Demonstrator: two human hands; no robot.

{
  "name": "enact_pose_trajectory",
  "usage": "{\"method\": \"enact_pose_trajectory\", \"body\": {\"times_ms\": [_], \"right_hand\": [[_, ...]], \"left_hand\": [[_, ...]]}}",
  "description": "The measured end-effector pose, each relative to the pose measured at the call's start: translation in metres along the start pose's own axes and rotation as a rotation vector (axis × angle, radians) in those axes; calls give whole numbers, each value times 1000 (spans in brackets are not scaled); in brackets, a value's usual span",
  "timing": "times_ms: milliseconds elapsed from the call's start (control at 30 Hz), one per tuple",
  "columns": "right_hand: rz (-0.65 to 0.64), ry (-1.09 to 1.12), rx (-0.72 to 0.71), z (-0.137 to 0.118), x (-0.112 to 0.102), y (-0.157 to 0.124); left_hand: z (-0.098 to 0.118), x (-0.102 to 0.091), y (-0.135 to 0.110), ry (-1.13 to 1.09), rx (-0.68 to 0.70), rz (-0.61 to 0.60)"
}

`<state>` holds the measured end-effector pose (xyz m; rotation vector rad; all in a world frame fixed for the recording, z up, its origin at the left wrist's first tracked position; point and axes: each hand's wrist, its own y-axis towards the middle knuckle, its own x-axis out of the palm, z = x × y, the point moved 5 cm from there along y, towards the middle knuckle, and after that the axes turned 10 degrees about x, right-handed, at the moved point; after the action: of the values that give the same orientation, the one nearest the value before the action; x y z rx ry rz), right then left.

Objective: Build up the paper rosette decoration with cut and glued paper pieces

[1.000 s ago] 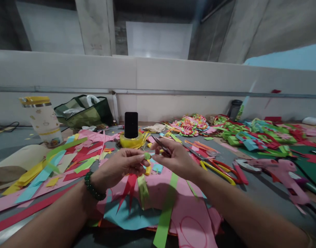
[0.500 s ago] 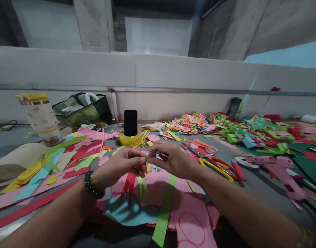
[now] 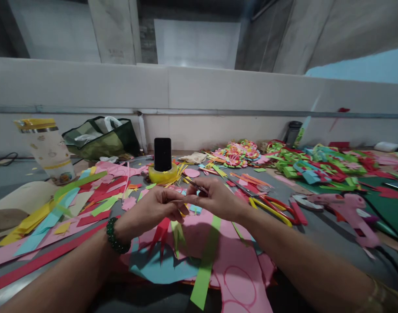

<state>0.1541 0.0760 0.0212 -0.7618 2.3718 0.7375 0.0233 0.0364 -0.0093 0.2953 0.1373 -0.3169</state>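
Observation:
My left hand (image 3: 163, 203), a green bead bracelet on its wrist, is closed in a pinch; what its fingertips hold is too small to make out. Fingertip to fingertip with it, my right hand (image 3: 215, 198) is closed around a slim dark metal tool (image 3: 199, 187), whose tip points up and left; its kind does not show clearly. Both hands hover over pink foam sheet (image 3: 231, 243) with red outlines drawn on it. Below them lie a light green strip (image 3: 205, 265), pointed red pieces (image 3: 160, 234) and a blue sheet (image 3: 163, 265).
Right of my hands lie scissors (image 3: 273, 208) with red and yellow handles and a pink glue gun (image 3: 352, 208). A phone (image 3: 162, 154) stands on a yellow tape roll (image 3: 163, 174). Coloured strips (image 3: 52, 217) cover the left; a tumbler (image 3: 49, 152) stands behind.
Both hands stay together at nearly the same place, with small finger shifts. The dark tool in my right hand now shows more of its length. The whole view has moved slightly.

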Motion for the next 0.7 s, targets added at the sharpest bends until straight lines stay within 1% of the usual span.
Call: {"method": "enact_pose_trajectory", "body": {"times_ms": [167,333,467,600,700], "right_hand": [[-20,122,62,3,-4,1],[-14,82,69,5,-5,1],[7,98,102,7,-4,2],[-18,133,139,8,-1,2],[-32,151,166,9,0,2]], "left_hand": [[-1,-3,0,-52,-35,57],[-3,-4,0,-53,-29,55],[-1,-2,0,-32,-28,67],[-1,-3,1,-26,-23,109],[-2,-4,2,-37,-3,117]]}}
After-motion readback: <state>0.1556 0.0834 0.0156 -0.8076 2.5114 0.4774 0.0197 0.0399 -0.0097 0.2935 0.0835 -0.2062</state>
